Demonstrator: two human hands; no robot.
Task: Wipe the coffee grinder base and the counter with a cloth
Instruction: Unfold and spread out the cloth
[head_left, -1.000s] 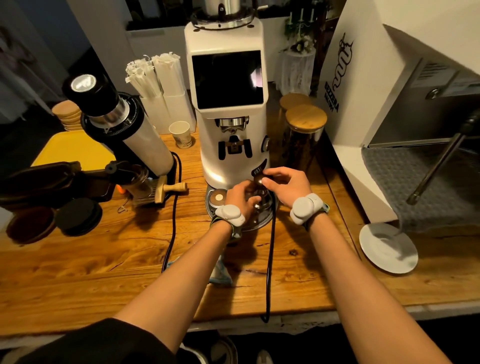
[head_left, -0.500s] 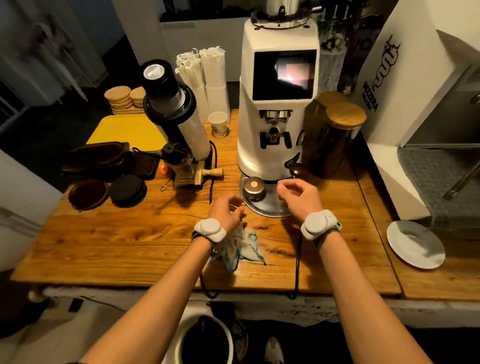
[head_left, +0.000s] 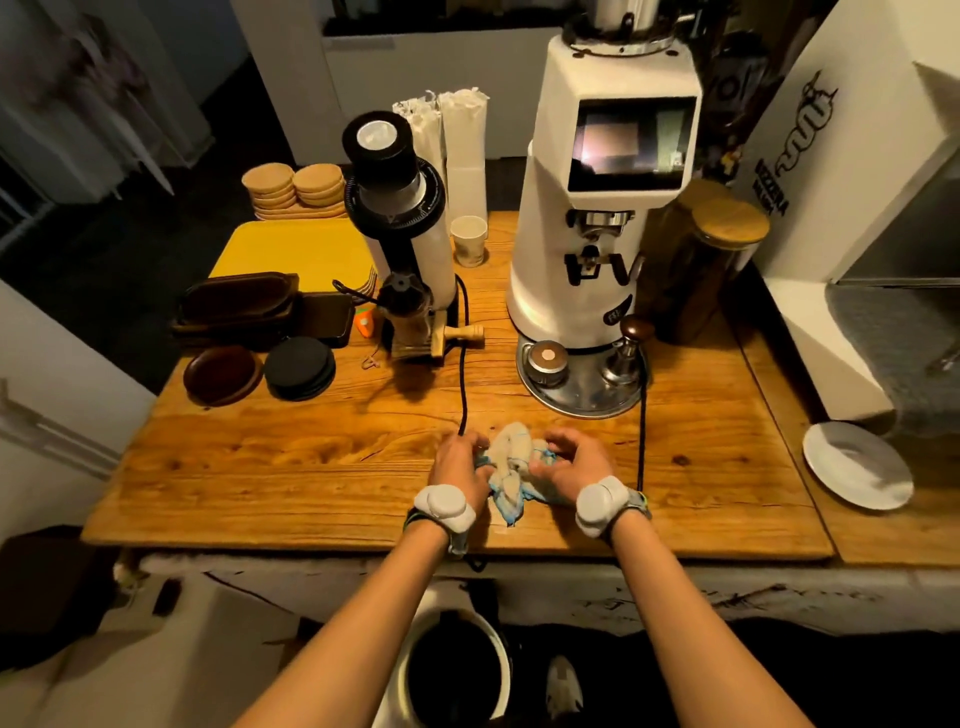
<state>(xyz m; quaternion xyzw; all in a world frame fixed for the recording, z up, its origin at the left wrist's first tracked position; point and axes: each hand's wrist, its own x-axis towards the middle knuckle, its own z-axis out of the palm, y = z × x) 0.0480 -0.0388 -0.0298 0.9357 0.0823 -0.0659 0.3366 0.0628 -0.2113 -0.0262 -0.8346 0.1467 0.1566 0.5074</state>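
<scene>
White-blue cloth (head_left: 511, 465) bunched | both hands, left (head_left: 456, 462) and right (head_left: 569, 465), pinching it | underside hidden

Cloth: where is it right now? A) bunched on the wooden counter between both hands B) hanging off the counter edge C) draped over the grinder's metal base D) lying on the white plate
A: the cloth sits crumpled on the wooden counter, with the left hand and right hand gripping it from either side, nearer the person than the grinder base.
</scene>
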